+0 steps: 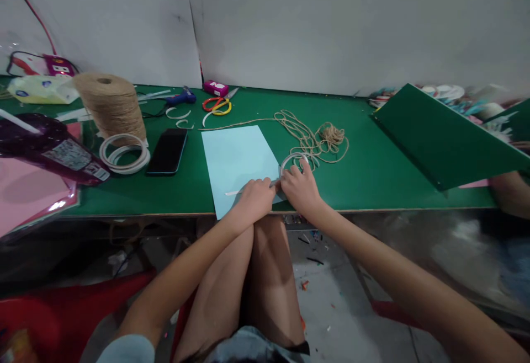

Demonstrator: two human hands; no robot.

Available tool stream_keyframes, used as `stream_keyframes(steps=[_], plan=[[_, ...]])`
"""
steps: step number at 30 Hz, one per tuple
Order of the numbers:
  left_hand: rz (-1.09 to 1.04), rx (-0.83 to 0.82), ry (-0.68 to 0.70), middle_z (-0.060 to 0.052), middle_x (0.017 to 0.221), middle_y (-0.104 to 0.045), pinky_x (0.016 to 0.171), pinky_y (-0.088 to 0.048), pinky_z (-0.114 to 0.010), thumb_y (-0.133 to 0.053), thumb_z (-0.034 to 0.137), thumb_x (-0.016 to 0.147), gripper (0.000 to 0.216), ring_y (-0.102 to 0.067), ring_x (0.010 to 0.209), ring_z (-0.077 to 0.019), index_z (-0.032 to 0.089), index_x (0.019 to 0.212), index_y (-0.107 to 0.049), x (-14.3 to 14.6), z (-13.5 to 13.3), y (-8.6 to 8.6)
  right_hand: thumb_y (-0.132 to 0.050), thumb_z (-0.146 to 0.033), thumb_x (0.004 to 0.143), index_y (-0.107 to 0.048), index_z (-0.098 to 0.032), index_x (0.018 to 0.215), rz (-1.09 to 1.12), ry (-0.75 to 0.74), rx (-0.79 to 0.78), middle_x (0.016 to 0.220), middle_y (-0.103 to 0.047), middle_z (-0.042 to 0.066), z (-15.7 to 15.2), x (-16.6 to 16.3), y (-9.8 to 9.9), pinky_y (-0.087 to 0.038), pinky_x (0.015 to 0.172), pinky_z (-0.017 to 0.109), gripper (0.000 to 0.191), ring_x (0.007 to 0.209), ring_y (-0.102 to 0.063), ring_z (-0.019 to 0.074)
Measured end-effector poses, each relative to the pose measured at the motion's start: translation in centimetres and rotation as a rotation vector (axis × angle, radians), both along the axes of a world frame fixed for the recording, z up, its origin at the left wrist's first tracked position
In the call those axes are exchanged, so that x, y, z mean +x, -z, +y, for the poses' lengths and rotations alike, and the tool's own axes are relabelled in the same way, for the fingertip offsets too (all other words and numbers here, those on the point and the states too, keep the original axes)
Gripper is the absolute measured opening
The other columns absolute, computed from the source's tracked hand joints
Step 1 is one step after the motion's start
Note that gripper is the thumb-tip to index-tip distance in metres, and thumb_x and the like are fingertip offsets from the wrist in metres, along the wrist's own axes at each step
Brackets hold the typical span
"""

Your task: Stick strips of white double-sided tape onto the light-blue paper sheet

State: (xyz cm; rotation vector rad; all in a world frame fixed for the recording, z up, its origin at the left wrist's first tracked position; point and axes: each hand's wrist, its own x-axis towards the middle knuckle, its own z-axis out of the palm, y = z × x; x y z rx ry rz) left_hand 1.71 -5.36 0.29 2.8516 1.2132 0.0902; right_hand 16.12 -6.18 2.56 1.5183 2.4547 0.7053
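Observation:
Light blue paper [236, 156] lies on the green table, its near corner past the front edge. A thin white tape strip [232, 193] runs across it and disappears under my left hand [257, 198]. The fingers of that hand are curled down onto the strip and paper. My right hand [300, 186] is closed around the near side of a narrow white tape roll [285, 163], close beside my left fingertips. Just where the two hands meet, the fingers hide the tape. Loose brown twine [304, 137] lies behind the roll, ending in a small bundle [331, 137].
On the left are a phone [168, 151], stacked white rolls [124, 164], a twine spool [111, 106] and a dark bottle [53, 145]. Scissors [223, 106] lie at the back. A green board [451, 137] slants up at right, near another person's arm [511, 195].

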Motion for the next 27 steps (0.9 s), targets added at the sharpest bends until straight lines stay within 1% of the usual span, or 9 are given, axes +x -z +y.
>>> stream_keyframes(steps=[2,4,7,10,12,14,19,24,27], plan=[[-0.003,-0.003,0.002,-0.011,0.095,-0.057,0.069,-0.044,-0.034,-0.037,0.011,0.086,0.032,-0.059,0.083,-0.0224,0.015,0.112,-0.054,0.0,0.0,0.0,-0.044,-0.010,0.085,-0.069,-0.014,0.082,0.013,0.012,-0.012,0.078,-0.064,0.008,0.0,0.3,0.2,-0.023,0.100,0.045,0.025,0.083,-0.051,0.0226],[0.000,-0.009,0.008,-0.010,0.096,-0.057,0.069,-0.044,-0.034,-0.036,0.011,0.087,0.034,-0.059,0.084,-0.0219,0.016,0.117,-0.051,0.0,0.0,0.0,-0.043,-0.010,0.086,-0.067,-0.012,0.082,0.026,0.029,-0.028,0.076,-0.064,0.009,0.2,0.5,0.3,-0.025,0.097,0.043,0.024,0.080,-0.052,0.0223],[0.006,0.005,0.006,-0.010,0.096,-0.057,0.069,-0.044,-0.034,-0.035,0.012,0.088,0.035,-0.059,0.083,-0.0219,0.017,0.120,-0.049,0.0,-0.1,-0.1,-0.042,-0.011,0.086,-0.064,-0.010,0.085,0.033,0.048,-0.067,0.078,-0.065,0.012,0.8,0.6,0.3,-0.031,0.083,0.039,0.023,0.079,-0.053,0.0235],[0.024,0.014,0.002,-0.010,0.096,-0.057,0.069,-0.044,-0.034,-0.034,0.012,0.088,0.037,-0.059,0.083,-0.0221,0.016,0.122,-0.047,0.0,-0.2,-0.1,-0.043,-0.014,0.086,-0.063,-0.009,0.084,0.022,0.031,-0.134,0.077,-0.066,0.013,1.4,0.8,0.4,-0.029,0.073,0.037,0.021,0.079,-0.054,0.0250],[0.029,0.020,-0.003,-0.010,0.097,-0.057,0.069,-0.043,-0.034,-0.034,0.012,0.089,0.037,-0.059,0.083,-0.0219,0.016,0.123,-0.047,0.0,-0.3,-0.2,-0.044,-0.015,0.086,-0.063,-0.010,0.083,0.017,0.006,-0.147,0.075,-0.066,0.013,1.6,1.1,0.6,-0.027,0.073,0.037,0.020,0.079,-0.053,0.0249],[0.026,0.021,-0.016,-0.010,0.097,-0.057,0.070,-0.043,-0.033,-0.035,0.012,0.088,0.037,-0.059,0.084,-0.0213,0.017,0.123,-0.048,0.1,-0.4,-0.3,-0.044,-0.015,0.087,-0.062,-0.010,0.083,0.022,-0.038,-0.124,0.075,-0.065,0.012,1.6,1.6,0.9,-0.026,0.075,0.037,0.019,0.079,-0.052,0.0239],[0.008,-0.005,-0.066,-0.010,0.097,-0.057,0.070,-0.042,-0.031,-0.038,0.011,0.087,0.034,-0.058,0.086,-0.0206,0.017,0.117,-0.051,0.3,-0.7,-0.6,-0.038,-0.014,0.091,-0.061,-0.014,0.083,0.058,-0.211,-0.045,0.077,-0.063,0.008,1.6,3.0,1.5,-0.023,0.082,0.040,0.024,0.079,-0.047,0.0213],[0.012,-0.012,-0.083,-0.010,0.097,-0.057,0.070,-0.042,-0.033,-0.037,0.011,0.087,0.034,-0.058,0.086,-0.0222,0.018,0.116,-0.053,0.4,-0.6,-0.8,-0.039,-0.014,0.092,-0.061,-0.015,0.084,0.079,-0.359,-0.079,0.076,-0.061,0.007,2.3,4.1,1.3,-0.022,0.087,0.041,0.023,0.081,-0.044,0.0208],[0.015,-0.006,-0.085,-0.010,0.098,-0.058,0.070,-0.042,-0.033,-0.036,0.013,0.088,0.035,-0.058,0.087,-0.0219,0.019,0.119,-0.052,0.4,-0.6,-0.7,-0.038,-0.012,0.092,-0.061,-0.016,0.087,0.045,-0.433,-0.078,0.078,-0.060,0.007,2.1,4.8,0.9,-0.022,0.088,0.039,0.024,0.081,-0.043,0.0200]])
